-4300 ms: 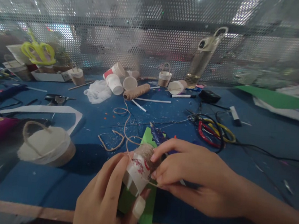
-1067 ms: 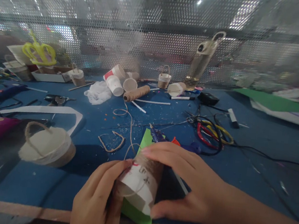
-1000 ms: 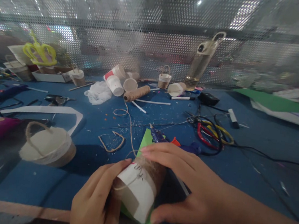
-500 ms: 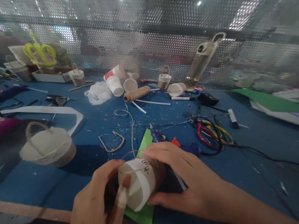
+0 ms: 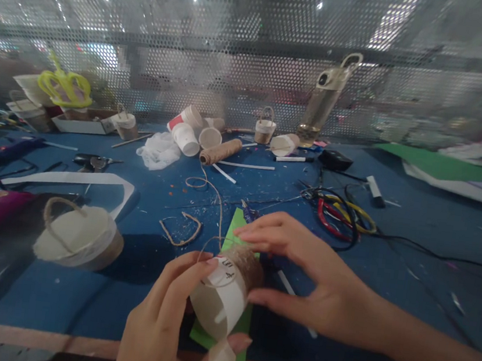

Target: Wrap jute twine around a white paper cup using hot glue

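Observation:
A white paper cup [image 5: 235, 297] wrapped in brown twine lies tilted on its side, its mouth toward me and handwriting on its white band. My left hand [image 5: 168, 306] curls round the cup's rim end, fingers on top, with a bandaged thumb below the mouth. My right hand [image 5: 304, 270] arches over the twine-wrapped end, its fingertips above and thumb at the lower side. A strand of twine [image 5: 220, 213] runs from the cup back to a twine roll [image 5: 221, 152]. Green paper [image 5: 236, 222] lies beneath the cup.
On the left stands a finished cup basket [image 5: 85, 234] with a twine handle. A glue gun [image 5: 254, 212] is partly hidden behind my right hand. Pliers with red and yellow handles [image 5: 337, 216] lie among black cables. Farther back are paper cups [image 5: 187, 139] and a water bottle [image 5: 320, 105].
The cup has turned about its axis, bringing the writing nearer its left side. My left thumb has come out of the cup's mouth and moved lower right. My right fingers have lifted slightly.

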A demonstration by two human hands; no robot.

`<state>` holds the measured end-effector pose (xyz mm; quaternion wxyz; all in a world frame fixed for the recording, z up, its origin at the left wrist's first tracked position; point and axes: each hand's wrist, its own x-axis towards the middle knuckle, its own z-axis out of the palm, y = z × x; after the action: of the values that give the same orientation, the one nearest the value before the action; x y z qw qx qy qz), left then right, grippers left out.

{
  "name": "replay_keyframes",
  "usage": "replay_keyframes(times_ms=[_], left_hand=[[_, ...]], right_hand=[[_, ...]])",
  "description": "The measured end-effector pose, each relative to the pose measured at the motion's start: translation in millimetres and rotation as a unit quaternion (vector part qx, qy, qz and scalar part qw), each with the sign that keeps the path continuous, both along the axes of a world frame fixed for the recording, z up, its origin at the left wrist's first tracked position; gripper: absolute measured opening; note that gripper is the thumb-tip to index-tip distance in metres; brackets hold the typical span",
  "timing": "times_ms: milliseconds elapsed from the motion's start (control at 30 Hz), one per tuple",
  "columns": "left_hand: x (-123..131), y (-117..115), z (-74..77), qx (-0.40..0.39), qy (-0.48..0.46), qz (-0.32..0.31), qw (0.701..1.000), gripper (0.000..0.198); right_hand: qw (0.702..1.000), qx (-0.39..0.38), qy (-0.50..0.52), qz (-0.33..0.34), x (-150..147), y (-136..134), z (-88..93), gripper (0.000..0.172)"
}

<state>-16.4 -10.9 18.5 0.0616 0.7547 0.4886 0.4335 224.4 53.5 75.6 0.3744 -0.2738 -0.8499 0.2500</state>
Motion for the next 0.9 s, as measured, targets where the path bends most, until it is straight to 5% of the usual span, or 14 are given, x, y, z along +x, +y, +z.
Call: replay_keyframes(times_ms=[133, 267, 433, 600, 900], left_hand=[[5, -2, -0.3, -0.021, -0.050, 0.031, 0.998, 0.050], [7, -3, -1.3, -0.032, -0.057, 0.036, 0.997, 0.050], [8, -2, -2.9, -0.022, -0.052, 0.042, 0.998, 0.049], [6, -2, -2.2, -0.037, -0.046, 0.055, 0.997, 0.051], [6, -2, -0.3, -0.030, -0.039, 0.072, 0.996, 0.051]], right_hand=[[0.992, 0.033, 0.027, -0.121, 8, 8, 9.6, 0.019], [0.979, 0.094, -0.105, -0.147, 25, 19, 12.9, 0.006], [0.938, 0.191, -0.250, -0.148, 46, 24, -0.8, 0.027], [0.909, 0.200, -0.336, -0.146, 53, 20, -12.1, 0.051], [0.946, 0.085, -0.259, -0.173, 47, 24, -12.4, 0.040]])
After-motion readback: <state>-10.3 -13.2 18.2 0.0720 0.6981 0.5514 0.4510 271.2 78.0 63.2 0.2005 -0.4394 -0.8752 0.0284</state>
